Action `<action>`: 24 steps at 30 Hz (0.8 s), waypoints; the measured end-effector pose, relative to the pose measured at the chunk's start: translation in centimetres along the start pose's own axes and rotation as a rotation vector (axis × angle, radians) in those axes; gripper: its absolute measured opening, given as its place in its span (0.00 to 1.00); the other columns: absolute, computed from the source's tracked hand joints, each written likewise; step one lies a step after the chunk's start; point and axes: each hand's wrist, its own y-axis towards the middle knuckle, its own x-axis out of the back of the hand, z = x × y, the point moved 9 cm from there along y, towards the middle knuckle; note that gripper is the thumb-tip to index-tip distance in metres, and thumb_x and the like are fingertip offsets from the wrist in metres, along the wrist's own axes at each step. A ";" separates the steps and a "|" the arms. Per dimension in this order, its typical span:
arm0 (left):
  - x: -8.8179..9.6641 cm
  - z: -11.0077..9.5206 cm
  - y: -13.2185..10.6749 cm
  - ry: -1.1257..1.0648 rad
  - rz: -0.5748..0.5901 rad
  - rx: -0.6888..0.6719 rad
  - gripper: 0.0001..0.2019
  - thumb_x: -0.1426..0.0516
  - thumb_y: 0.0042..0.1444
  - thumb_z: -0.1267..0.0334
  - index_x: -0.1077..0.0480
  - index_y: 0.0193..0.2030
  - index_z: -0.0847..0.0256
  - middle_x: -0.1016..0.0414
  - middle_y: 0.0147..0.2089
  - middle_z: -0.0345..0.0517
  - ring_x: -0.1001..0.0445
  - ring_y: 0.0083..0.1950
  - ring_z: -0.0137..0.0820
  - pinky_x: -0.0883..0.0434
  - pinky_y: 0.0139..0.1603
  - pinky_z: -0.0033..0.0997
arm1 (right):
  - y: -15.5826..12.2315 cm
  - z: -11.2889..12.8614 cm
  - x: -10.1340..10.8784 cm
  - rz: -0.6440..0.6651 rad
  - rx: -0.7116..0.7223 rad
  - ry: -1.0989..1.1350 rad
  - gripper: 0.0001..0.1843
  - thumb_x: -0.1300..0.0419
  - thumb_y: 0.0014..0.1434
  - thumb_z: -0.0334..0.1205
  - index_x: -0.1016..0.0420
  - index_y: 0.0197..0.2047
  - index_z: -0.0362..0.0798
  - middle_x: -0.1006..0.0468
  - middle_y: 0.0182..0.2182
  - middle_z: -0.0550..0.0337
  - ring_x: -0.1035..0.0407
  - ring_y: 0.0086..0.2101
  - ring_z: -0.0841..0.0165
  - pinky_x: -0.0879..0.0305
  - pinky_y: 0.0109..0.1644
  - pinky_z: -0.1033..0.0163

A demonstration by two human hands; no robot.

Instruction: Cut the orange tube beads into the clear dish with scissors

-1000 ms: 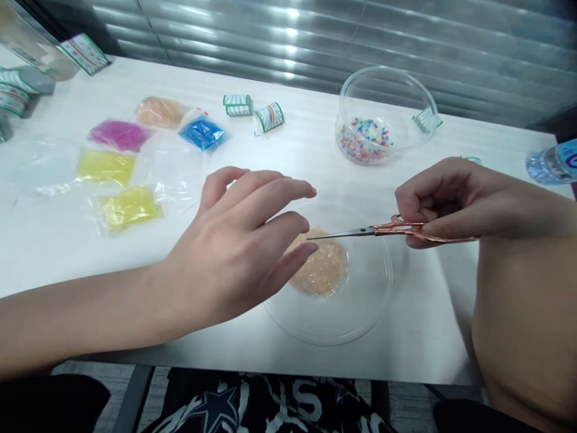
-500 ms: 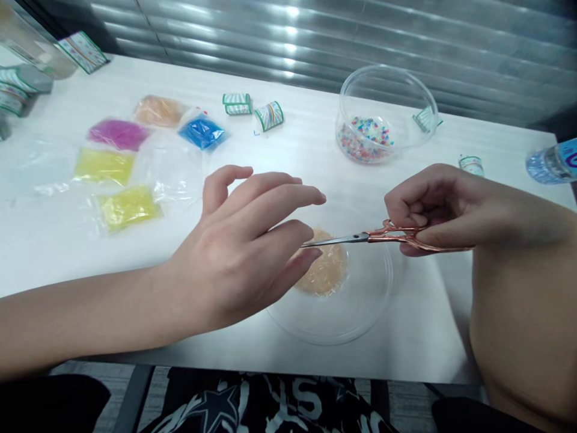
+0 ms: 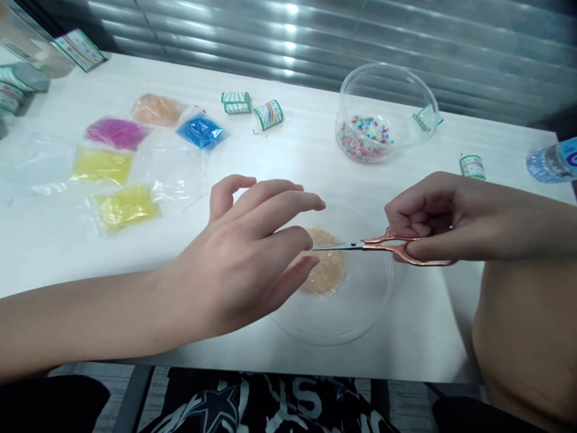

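Observation:
My right hand (image 3: 433, 213) grips a pair of scissors (image 3: 378, 245) with copper-coloured handles. The blades point left and look nearly closed. Their tip reaches the index finger and thumb of my left hand (image 3: 252, 255). That hand's thumb and index finger are bent toward each other, while the other fingers stay raised and curved. Whatever may be pinched there is too small or hidden to make out. Below both hands sits a round clear plastic container (image 3: 331, 337). Inside it lies a heap of pale orange, short translucent pieces (image 3: 327, 273), partly covered by my left hand.
At left lie several clear bags of coloured pieces: yellow (image 3: 126, 207), purple (image 3: 116, 132), blue (image 3: 201, 130) and orange (image 3: 156, 110). A clear tub (image 3: 387, 108) of multicoloured bits stands at back right. Small green-and-white packets (image 3: 269, 114) are scattered about. A water bottle (image 3: 552, 161) is far right.
The scissors have shifted slightly right and turned, and my right hand has dropped a little. Their tip has drawn back from between my left fingers. My left hand has lowered slightly.

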 end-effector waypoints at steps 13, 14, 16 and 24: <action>-0.2 1.0 0.1 0.063 0.097 0.063 0.05 0.43 0.58 0.63 0.28 0.31 0.58 0.30 0.61 0.51 0.32 0.61 0.49 0.37 0.52 0.54 | -1.4 3.5 -0.6 -0.464 -0.053 -0.689 0.15 0.41 0.47 0.40 0.43 0.17 0.50 0.44 0.13 0.67 0.53 0.17 0.73 0.58 0.22 0.62; -0.1 0.9 0.1 0.063 0.100 0.061 0.05 0.44 0.58 0.65 0.28 0.31 0.58 0.30 0.61 0.51 0.32 0.61 0.49 0.37 0.50 0.54 | -1.3 3.6 -0.6 -0.474 -0.057 -0.711 0.15 0.41 0.47 0.40 0.43 0.17 0.50 0.44 0.13 0.67 0.53 0.17 0.73 0.58 0.22 0.62; -0.1 0.8 0.1 0.061 0.104 0.060 0.06 0.44 0.57 0.67 0.28 0.31 0.59 0.30 0.60 0.53 0.31 0.60 0.49 0.36 0.49 0.54 | -1.2 3.7 -0.7 -0.479 -0.052 -0.734 0.15 0.41 0.46 0.40 0.43 0.16 0.50 0.44 0.13 0.67 0.53 0.17 0.73 0.58 0.23 0.62; -0.4 1.1 0.0 0.067 0.087 0.068 0.06 0.45 0.57 0.68 0.28 0.31 0.59 0.29 0.59 0.50 0.31 0.60 0.49 0.35 0.49 0.53 | -1.0 3.8 -1.3 -0.464 -0.057 -0.773 0.15 0.41 0.48 0.42 0.43 0.17 0.50 0.45 0.13 0.67 0.54 0.18 0.73 0.57 0.23 0.62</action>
